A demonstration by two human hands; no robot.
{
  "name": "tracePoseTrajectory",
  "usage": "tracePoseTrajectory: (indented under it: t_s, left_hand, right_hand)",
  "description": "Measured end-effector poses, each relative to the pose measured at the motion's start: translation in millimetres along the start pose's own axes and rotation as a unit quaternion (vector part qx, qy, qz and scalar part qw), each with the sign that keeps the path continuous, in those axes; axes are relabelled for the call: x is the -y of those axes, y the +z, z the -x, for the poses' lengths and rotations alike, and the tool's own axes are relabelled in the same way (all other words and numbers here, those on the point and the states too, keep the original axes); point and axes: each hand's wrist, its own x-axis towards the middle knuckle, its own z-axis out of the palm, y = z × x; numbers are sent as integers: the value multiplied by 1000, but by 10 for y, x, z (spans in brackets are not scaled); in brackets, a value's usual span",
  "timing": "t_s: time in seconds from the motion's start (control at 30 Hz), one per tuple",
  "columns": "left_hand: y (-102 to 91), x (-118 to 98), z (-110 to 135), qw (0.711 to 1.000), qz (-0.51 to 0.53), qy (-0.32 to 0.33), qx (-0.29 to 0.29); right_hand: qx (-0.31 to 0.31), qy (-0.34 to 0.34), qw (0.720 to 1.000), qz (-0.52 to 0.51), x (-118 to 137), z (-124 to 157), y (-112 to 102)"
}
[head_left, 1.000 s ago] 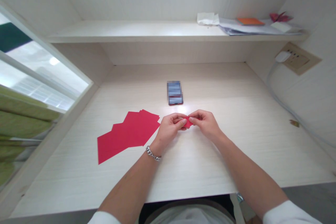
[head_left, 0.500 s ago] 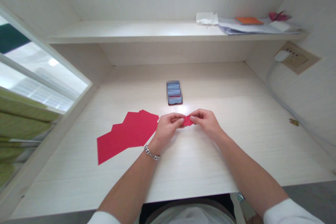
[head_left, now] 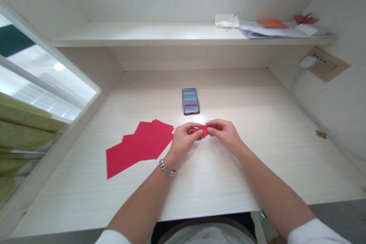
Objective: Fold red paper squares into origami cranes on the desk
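Centre frame: left hand (head_left: 184, 141) and right hand (head_left: 224, 135) are both pinching the small folded red paper (head_left: 203, 129) just over the desk (head_left: 257, 160) | creasing looks under way | a sharper fold is calling for aligned edges and firm fingertips | red sheets (head_left: 137, 146) are lying centre-left

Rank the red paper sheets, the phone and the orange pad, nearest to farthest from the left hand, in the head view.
1. Red paper sheets: on the desk, beside the left hand.
2. Phone: on the desk, farther back.
3. Orange pad: on the shelf, far right.
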Motion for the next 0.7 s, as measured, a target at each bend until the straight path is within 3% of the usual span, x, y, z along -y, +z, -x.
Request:
tracePoseTrajectory:
  t_s: [0.27,0.47,0.7]
  left_hand:
    - [7,6,0,998,-5,59,-29]
    - [16,-22,17,997,2,56,-51]
    - [13,-20,16,997,0,60,-40]
  right_hand:
    - [-17,-48,998,24,30,40,19]
    - [-29,-92,994,55,30,69,39]
    - [-28,-91,995,37,18,55,42]
